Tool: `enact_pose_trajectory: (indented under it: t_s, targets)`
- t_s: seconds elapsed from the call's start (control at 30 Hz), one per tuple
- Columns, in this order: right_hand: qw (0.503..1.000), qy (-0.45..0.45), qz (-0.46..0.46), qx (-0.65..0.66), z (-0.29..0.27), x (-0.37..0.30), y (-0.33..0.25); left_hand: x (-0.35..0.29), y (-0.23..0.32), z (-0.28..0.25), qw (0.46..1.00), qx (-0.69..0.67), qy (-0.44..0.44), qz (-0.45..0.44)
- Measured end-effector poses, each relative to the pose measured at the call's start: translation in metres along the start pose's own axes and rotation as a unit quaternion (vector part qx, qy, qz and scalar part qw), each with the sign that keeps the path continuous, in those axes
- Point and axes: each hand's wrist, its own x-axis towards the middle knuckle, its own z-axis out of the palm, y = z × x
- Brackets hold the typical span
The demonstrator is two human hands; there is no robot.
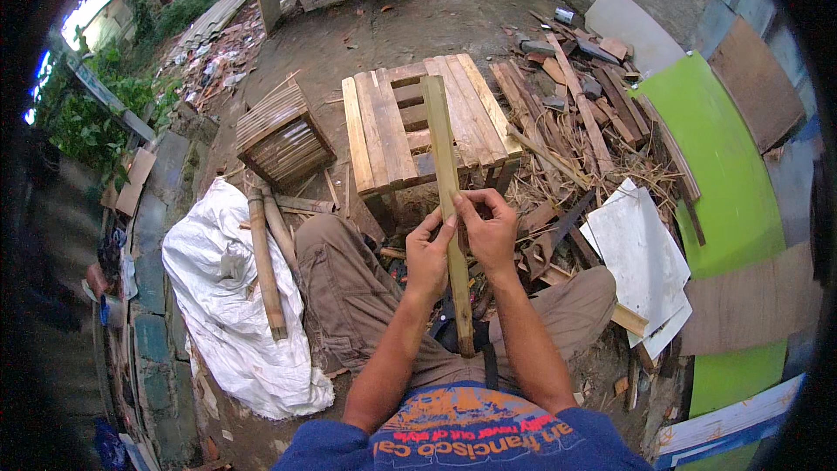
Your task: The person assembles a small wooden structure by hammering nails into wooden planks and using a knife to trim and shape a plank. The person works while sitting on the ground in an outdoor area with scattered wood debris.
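Note:
A long, narrow wooden slat (445, 148) is held upright in front of me, its far end over the slatted table and its near end by my lap. On its left side, my left hand (429, 253) pinches it between thumb and fingers. My right hand (488, 231) grips it from the right, slightly higher up, with the thumbs close together. Beyond my knees stands a low wooden table (375, 131) topped with pale planks, with a gap in the middle of the top where cross-pieces show.
A slatted wooden crate (283, 135) stands left of the table. A white sack (227, 288) lies left of my leg, with a bamboo pole (264, 262) on it. Scrap wood (575, 96) is piled at right, near white sheets (641, 253) and a green panel (724, 157).

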Motion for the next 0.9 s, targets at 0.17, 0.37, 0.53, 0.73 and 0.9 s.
enact_pose_trajectory:
  t_s: [0.17,0.37,0.53,0.73,0.9]
  targets:
    - [0.984,0.085,0.132,0.085,0.001,-0.008,-0.006,0.001,0.0,-0.002,0.999,-0.033,0.014,-0.009]
    - [0.999,-0.005,0.048,-0.024,-0.016,-0.017,0.022,0.011,0.003,-0.018,0.996,-0.082,0.039,-0.013]
    - [0.999,-0.011,0.041,0.014,0.0,-0.031,0.029,0.009,-0.006,-0.014,0.998,-0.059,0.023,-0.019]
    - [0.989,0.013,0.146,-0.013,-0.031,-0.025,0.053,0.009,-0.003,-0.017,0.997,-0.07,0.024,-0.031]
    - [0.978,-0.118,0.164,-0.06,-0.039,-0.084,0.051,0.029,-0.007,-0.026,0.997,-0.043,0.054,-0.043]
